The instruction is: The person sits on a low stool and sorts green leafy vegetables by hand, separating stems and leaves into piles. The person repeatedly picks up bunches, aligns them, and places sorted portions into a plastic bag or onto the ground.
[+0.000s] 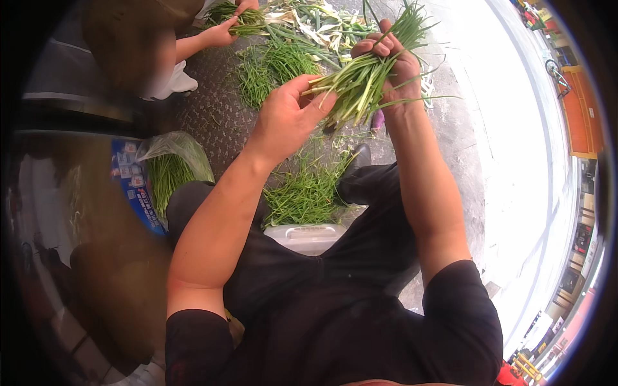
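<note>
A bunch of long green leafy stalks, like garlic chives (362,82), is raised before me. My right hand (393,60) grips it around the middle, leaf ends pointing up and to the right. At the pale stem ends, my left hand (299,113) pinches some stalks between thumb and fingers. Below the hands, between my legs, lies a loose heap of green leaves (306,193). Another pile of green stalks (285,62) rests on the ground beyond my left hand. On the left, an opened clear plastic bag (195,149) holds more green stalks (169,178).
Another person's hand (219,34) holds green stalks at upper left. Pale and green trimmed leaves (318,24) litter the ground at the top. A purple object (378,119) lies behind my right wrist. A white plastic lid or stool (306,236) is between my thighs. A glossy panel stands left.
</note>
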`<control>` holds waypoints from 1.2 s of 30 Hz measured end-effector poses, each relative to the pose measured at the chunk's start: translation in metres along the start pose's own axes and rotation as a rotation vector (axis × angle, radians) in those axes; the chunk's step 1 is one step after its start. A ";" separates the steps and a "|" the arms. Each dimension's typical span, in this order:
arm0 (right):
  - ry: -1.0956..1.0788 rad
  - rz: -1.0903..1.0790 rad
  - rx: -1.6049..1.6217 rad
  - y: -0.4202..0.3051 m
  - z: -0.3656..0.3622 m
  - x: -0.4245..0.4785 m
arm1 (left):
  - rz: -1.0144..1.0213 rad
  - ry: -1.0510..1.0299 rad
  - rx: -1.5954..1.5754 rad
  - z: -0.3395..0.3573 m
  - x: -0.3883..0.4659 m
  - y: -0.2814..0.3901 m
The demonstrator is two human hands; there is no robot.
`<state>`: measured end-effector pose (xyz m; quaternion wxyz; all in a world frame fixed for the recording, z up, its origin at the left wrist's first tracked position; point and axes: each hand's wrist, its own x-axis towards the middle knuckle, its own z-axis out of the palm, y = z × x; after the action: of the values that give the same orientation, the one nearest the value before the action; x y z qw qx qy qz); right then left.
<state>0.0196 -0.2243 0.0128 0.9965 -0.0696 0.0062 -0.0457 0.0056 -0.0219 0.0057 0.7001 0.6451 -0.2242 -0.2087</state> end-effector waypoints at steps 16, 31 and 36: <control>0.019 -0.076 -0.143 0.012 0.007 -0.005 | 0.058 0.160 0.071 0.008 -0.002 0.000; -0.042 -0.064 -0.143 0.016 0.011 -0.012 | 0.770 0.429 1.037 0.006 -0.001 0.002; -0.053 -0.041 -0.090 0.016 0.011 -0.013 | 0.744 0.437 1.064 0.007 -0.004 0.007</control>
<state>0.0086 -0.2058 0.0217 0.9910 -0.1157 -0.0196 -0.0638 -0.0018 -0.0243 0.0126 0.3422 0.8086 -0.3565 0.3193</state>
